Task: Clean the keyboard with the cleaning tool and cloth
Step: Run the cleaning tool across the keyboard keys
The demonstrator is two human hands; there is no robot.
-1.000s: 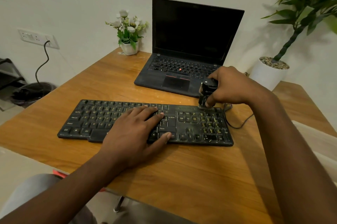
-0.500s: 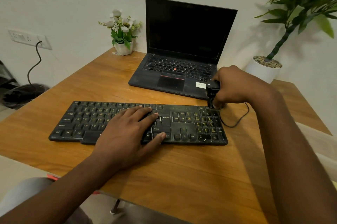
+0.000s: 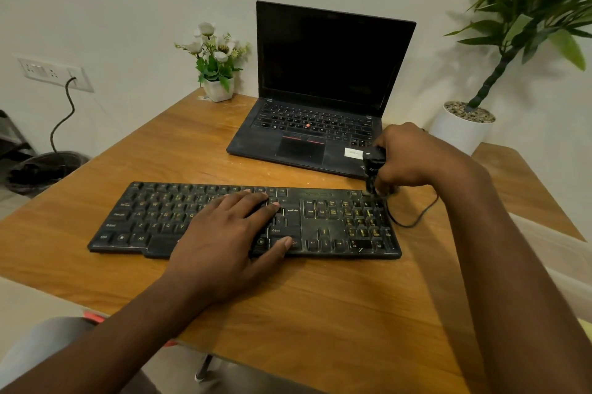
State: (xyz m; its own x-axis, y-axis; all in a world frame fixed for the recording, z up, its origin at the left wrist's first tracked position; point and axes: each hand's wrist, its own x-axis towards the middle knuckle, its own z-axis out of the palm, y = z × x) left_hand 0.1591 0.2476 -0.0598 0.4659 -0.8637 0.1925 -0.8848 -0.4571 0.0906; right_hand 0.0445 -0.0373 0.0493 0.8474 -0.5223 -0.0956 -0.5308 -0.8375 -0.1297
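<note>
A black dusty keyboard (image 3: 323,223) lies across the wooden table (image 3: 320,313). My left hand (image 3: 224,239) rests flat on its middle keys, fingers straight and spread toward the Enter and Shift keys. My right hand (image 3: 413,159) grips a small black cleaning tool (image 3: 371,166) upright, its lower tip touching the keyboard's far right corner above the number pad. No cloth is in view.
A black open laptop (image 3: 320,105) sits behind the keyboard, screen dark. A small white flower pot (image 3: 219,86) stands at the table's far corner. The keyboard's cable (image 3: 413,220) loops at the right. A large potted plant (image 3: 464,127) stands beyond the table's right edge.
My right hand with the cleaning tool has shifted from the number pad's top row out to the keyboard's far right corner. My left hand has stayed on the keys.
</note>
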